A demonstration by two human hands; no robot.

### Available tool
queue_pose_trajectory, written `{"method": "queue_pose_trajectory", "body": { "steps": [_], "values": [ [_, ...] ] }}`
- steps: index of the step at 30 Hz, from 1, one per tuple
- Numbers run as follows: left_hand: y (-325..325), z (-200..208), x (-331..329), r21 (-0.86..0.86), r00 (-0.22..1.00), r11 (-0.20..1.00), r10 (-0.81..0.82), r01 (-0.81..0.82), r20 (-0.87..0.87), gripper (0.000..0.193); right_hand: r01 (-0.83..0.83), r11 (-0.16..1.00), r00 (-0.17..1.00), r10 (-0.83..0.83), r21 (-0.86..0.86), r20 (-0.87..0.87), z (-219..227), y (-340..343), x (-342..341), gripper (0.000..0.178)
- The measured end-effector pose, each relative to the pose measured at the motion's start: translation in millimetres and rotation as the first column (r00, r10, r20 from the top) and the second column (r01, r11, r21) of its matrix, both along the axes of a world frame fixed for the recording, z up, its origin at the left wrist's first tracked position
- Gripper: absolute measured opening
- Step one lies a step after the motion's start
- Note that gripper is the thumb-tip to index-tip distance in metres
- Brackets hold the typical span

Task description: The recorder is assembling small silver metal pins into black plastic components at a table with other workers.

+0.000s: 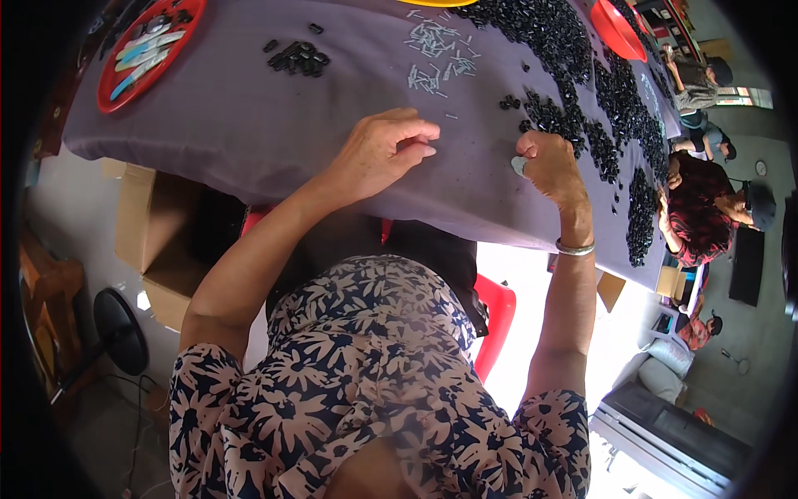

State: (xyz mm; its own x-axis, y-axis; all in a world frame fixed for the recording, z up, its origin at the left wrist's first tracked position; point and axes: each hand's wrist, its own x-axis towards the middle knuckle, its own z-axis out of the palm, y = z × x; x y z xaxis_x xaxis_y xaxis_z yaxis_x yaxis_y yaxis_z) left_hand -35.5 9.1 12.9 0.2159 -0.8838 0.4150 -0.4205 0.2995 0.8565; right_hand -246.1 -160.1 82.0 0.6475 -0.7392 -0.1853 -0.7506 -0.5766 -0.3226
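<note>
My left hand [384, 152] hovers over the purple-grey tablecloth [224, 125] with its fingers curled in. Its thumb and forefinger bend toward each other; whatever may be inside is hidden. To the right, my right hand [550, 169] is closed in a fist, and a small pale grey, rounded flat piece [519, 166] sticks out at its thumb side. Beyond my left hand lies one small clear pin [451, 116], apart from a loose heap of clear pins [432, 40]. Several small black pieces [511, 102] lie just past my right hand.
A long spread of black pieces [573, 79] covers the right side. A smaller black cluster [299, 58] lies at the far left, near a red tray [154, 54] of tools. A red bowl [618, 32] stands far right. Several people [706, 204] sit along the right.
</note>
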Motion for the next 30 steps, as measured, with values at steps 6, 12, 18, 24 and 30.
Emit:
{"method": "queue_pose_trajectory", "body": {
  "steps": [6, 12, 18, 24, 30],
  "values": [
    [4, 9, 3, 0.059, 0.980, 0.998, 0.003, 0.009, -0.201, 0.023, -0.055, 0.993, 0.863, -0.007, 0.108, 0.506, -28, 41, 22, 0.011],
    [5, 8, 18, 0.145, 0.941, 0.981, -0.073, 0.127, -0.331, 0.025, -0.211, 0.916, 0.583, -0.161, 0.340, 0.796, -40, 85, 64, 0.009],
    [9, 16, 23, 0.165, 0.942, 0.976, -0.081, 0.140, -0.325, 0.023, -0.215, 0.916, 0.643, -0.127, 0.337, 0.756, -34, 91, 67, 0.010],
    [7, 12, 20, 0.139, 0.957, 0.985, -0.064, 0.107, -0.284, 0.024, -0.251, 0.891, 0.711, -0.096, 0.378, 0.697, -18, 83, 65, 0.012],
    [5, 15, 23, 0.130, 0.986, 0.991, 0.043, -0.022, -0.163, 0.016, -0.187, 0.974, 0.787, 0.072, 0.125, 0.613, -22, 20, 52, 0.017]
  ]
}}
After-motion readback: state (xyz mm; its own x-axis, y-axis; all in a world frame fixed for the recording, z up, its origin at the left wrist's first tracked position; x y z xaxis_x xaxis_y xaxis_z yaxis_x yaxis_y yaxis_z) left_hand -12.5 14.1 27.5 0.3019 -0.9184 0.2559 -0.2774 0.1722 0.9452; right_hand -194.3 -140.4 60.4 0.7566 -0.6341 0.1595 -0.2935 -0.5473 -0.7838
